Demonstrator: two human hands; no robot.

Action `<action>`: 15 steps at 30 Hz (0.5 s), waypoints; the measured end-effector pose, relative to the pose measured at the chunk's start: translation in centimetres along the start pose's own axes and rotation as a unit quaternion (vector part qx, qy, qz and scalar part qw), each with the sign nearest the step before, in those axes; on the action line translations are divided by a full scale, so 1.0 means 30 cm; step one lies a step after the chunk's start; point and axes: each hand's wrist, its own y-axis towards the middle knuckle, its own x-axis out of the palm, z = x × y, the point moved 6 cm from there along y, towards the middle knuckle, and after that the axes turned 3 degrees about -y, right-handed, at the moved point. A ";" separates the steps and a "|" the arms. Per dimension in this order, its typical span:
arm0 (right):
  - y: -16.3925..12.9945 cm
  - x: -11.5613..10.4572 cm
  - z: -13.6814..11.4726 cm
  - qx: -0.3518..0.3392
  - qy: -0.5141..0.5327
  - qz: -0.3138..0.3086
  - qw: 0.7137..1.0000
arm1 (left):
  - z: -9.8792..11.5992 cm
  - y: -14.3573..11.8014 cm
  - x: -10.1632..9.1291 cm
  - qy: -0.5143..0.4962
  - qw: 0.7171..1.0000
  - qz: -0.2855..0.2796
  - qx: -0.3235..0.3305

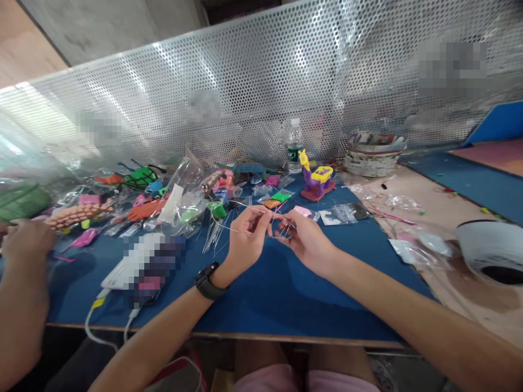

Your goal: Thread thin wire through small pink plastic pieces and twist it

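My left hand (245,237), with a black watch on its wrist, pinches a thin silvery wire (254,209) between thumb and fingers above the blue table (265,294). My right hand (304,239) meets it from the right, its fingertips closed on the same wire and a small clear plastic piece (285,231). More thin wires (214,234) lie fanned out on the table just left of my left hand.
A purple and yellow clay figure (316,182), a water bottle (293,144) and a woven basket (373,152) stand at the back. Coloured clay models and plastic bags crowd the back left. Another person's hand (24,239) rests at the far left. A tape roll (492,250) sits right.
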 end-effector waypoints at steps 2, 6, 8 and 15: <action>0.006 -0.001 -0.008 -0.016 -0.001 -0.021 1.000 | 0.001 -0.001 0.001 0.005 1.000 -0.002 0.004; 0.023 -0.019 -0.079 -0.164 -0.187 -0.059 0.967 | 0.000 0.008 -0.003 0.019 1.000 -0.002 -0.003; 0.006 -0.019 -0.129 -0.272 -0.319 -0.060 0.906 | -0.005 0.015 -0.009 0.025 1.000 0.002 -0.009; -0.091 0.034 -0.171 -0.451 -0.559 -0.011 0.696 | -0.021 0.016 -0.023 0.058 0.998 -0.004 0.015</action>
